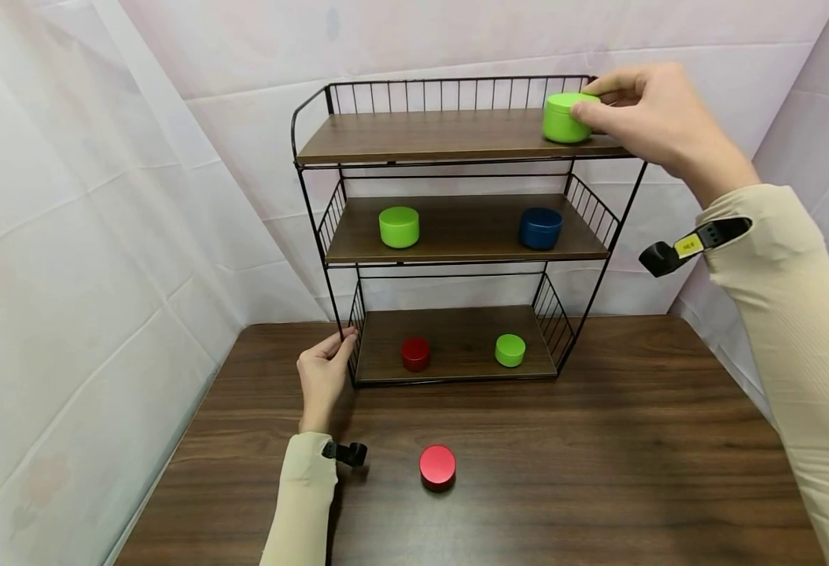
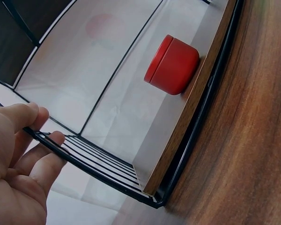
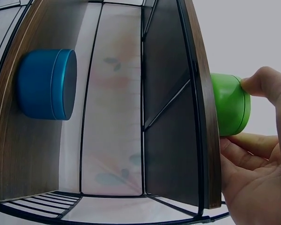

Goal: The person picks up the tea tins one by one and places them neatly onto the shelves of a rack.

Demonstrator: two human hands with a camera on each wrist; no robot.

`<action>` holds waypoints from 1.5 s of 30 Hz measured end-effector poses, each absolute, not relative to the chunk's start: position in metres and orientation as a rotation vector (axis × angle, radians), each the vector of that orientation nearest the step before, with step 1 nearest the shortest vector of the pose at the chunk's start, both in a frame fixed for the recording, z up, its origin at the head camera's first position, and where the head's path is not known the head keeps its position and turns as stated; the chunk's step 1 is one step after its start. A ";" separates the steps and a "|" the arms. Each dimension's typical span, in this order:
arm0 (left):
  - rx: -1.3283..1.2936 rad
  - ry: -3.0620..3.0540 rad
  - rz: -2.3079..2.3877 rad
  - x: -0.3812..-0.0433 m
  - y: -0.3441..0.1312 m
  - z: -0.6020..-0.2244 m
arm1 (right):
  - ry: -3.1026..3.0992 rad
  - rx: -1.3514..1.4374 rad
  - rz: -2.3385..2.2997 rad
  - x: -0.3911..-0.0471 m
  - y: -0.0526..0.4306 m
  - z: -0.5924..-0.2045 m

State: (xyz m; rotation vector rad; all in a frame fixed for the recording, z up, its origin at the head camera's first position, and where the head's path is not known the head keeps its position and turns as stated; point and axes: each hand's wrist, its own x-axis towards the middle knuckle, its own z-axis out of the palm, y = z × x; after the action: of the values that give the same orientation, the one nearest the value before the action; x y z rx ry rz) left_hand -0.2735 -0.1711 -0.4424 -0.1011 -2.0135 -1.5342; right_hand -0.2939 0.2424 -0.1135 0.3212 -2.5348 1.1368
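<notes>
At the right end of the top shelf, my right hand (image 1: 658,118) pinches a round green tin (image 1: 563,119) between thumb and fingers. In the right wrist view the green tin (image 3: 229,104) sits at the board's edge, thumb on its lid side. My left hand (image 1: 326,377) grips the black wire side frame of the three-tier rack (image 1: 457,381) near the bottom shelf. The left wrist view shows the left fingers (image 2: 42,171) and thumb around that wire, with a red tin (image 2: 173,64) on the shelf beyond.
The middle shelf holds a green tin (image 1: 399,228) and a blue tin (image 1: 540,229). On the bottom shelf stand a dark red tin (image 1: 415,354) and a smaller green tin (image 1: 510,350). Another red tin (image 1: 438,468) stands on the wooden table (image 1: 563,487) before the rack. White cloth (image 1: 103,236) hangs behind.
</notes>
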 end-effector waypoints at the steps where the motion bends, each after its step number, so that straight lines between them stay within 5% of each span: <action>1: -0.103 -2.014 -1.535 -0.273 -0.171 -0.442 | -2.533 0.321 1.137 -0.294 0.243 -0.114; 29: -0.107 -2.005 -1.538 -0.272 -0.172 -0.441 | -2.553 0.314 1.079 -0.294 0.246 -0.120; 45: -0.109 -2.007 -1.536 -0.272 -0.172 -0.441 | -2.447 0.421 1.121 -0.265 0.258 -0.139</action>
State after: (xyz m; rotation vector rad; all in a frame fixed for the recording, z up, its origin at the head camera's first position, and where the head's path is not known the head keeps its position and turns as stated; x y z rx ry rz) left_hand -0.2721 -0.1723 -0.4414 -0.1087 -2.0070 -1.5358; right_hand -0.2645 0.2585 -0.1387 0.4211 -2.4469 1.1208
